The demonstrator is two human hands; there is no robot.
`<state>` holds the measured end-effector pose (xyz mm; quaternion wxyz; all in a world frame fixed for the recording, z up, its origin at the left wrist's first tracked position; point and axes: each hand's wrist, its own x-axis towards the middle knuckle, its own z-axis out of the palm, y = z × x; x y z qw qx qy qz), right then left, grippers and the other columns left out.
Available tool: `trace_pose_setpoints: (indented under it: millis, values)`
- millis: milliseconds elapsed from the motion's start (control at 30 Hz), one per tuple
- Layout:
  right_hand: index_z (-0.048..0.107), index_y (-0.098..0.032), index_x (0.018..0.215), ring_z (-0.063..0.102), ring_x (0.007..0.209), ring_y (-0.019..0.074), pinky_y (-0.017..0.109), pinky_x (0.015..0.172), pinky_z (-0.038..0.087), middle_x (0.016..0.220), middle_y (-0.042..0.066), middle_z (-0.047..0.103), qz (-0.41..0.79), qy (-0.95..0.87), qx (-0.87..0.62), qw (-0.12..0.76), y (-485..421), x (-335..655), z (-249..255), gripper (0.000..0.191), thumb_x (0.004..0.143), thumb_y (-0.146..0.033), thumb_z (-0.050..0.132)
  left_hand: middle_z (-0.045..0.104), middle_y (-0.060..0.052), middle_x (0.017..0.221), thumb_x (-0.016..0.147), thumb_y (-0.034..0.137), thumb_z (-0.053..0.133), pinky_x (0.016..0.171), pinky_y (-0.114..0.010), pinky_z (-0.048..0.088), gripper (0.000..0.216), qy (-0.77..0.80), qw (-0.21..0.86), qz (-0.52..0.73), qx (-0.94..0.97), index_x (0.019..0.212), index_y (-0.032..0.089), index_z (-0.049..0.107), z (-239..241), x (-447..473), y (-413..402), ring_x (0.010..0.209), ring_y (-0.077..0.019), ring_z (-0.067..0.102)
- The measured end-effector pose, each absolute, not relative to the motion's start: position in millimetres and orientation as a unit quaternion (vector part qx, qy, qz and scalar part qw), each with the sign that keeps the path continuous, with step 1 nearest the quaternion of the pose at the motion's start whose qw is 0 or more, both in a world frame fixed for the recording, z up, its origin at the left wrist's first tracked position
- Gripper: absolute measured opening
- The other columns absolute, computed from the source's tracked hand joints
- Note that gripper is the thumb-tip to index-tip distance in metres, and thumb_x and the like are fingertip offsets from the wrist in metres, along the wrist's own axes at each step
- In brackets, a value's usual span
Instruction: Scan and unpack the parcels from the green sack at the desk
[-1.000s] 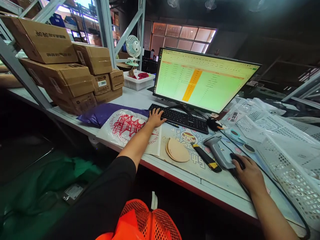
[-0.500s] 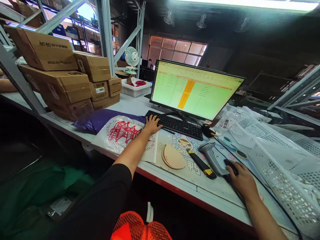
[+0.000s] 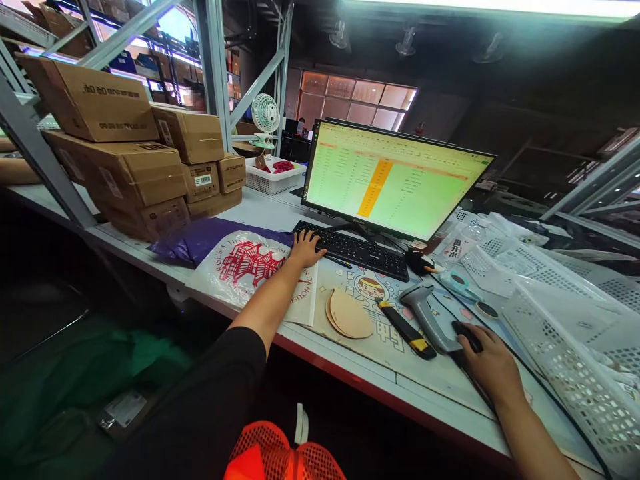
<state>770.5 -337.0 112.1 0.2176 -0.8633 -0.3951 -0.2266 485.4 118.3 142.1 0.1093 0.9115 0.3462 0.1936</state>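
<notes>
My left hand point(image 3: 306, 249) rests with spread fingers on the left end of a black keyboard point(image 3: 365, 255). Under that wrist lies a white plastic bag point(image 3: 250, 263) with a red print. At the right, my right hand point(image 3: 493, 360) is wrapped over a black computer mouse point(image 3: 467, 335). Just left of the mouse lies a grey barcode scanner point(image 3: 427, 317), beside a black and yellow utility knife point(image 3: 406, 328). A monitor point(image 3: 395, 180) behind the keyboard shows a spreadsheet with an orange column. Round tan discs point(image 3: 350, 315) lie on the printed desk mat point(image 3: 330, 280).
Cardboard boxes point(image 3: 135, 170) are stacked at the left, behind a purple bag point(image 3: 195, 240). White perforated baskets point(image 3: 575, 347) fill the right side. A small fan point(image 3: 265, 113) and a white basket point(image 3: 275, 179) stand at the back. Metal shelf posts point(image 3: 213, 63) rise there.
The whole view has shifted slightly. My left hand stays on the keyboard and my right hand stays on the mouse.
</notes>
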Motion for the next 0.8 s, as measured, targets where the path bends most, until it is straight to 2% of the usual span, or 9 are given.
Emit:
trace_pose_setpoints:
  millis: [200, 433, 633, 800]
  values:
    - [0.07, -0.022, 0.116, 0.067, 0.11, 0.0366, 0.054, 0.098, 0.053, 0.122, 0.015, 0.07, -0.241, -0.392, -0.862, 0.213, -337.6, 766.0, 115.1, 0.05, 0.086, -0.054, 0.046, 0.033, -0.011, 0.171, 0.1, 0.06, 0.044, 0.133, -0.057, 0.008, 0.065, 0.355, 0.113, 0.192, 0.908, 0.154, 0.023, 0.049, 142.4, 485.9, 119.3, 0.161, -0.0361, 0.02]
    - [0.071, -0.023, 0.115, 0.067, 0.106, 0.0351, 0.05, 0.087, 0.055, 0.124, 0.013, 0.07, -0.234, -0.386, -0.869, 0.204, -338.3, 766.9, 113.5, 0.049, 0.087, -0.054, 0.045, 0.032, -0.011, 0.172, 0.1, 0.061, 0.045, 0.133, -0.057, 0.007, 0.067, 0.353, 0.118, 0.192, 0.908, 0.155, 0.022, 0.048, 140.4, 486.6, 122.3, 0.161, -0.0372, 0.019]
    - [0.071, -0.026, 0.116, 0.066, 0.113, 0.0356, 0.051, 0.09, 0.055, 0.128, 0.011, 0.069, -0.234, -0.365, -0.876, 0.211, -338.7, 769.5, 110.5, 0.048, 0.086, -0.056, 0.047, 0.032, -0.01, 0.172, 0.1, 0.063, 0.042, 0.133, -0.056, 0.006, 0.068, 0.354, 0.12, 0.192, 0.908, 0.155, 0.023, 0.047, 138.9, 486.9, 123.8, 0.161, -0.0358, 0.019]
    - [0.071, -0.024, 0.116, 0.067, 0.107, 0.0359, 0.051, 0.086, 0.055, 0.126, 0.013, 0.07, -0.231, -0.364, -0.88, 0.199, -338.5, 768.6, 112.0, 0.051, 0.086, -0.056, 0.045, 0.031, -0.011, 0.172, 0.101, 0.063, 0.042, 0.133, -0.056, 0.006, 0.069, 0.354, 0.124, 0.186, 0.908, 0.156, 0.022, 0.046, 140.7, 486.0, 122.5, 0.162, -0.0362, 0.018]
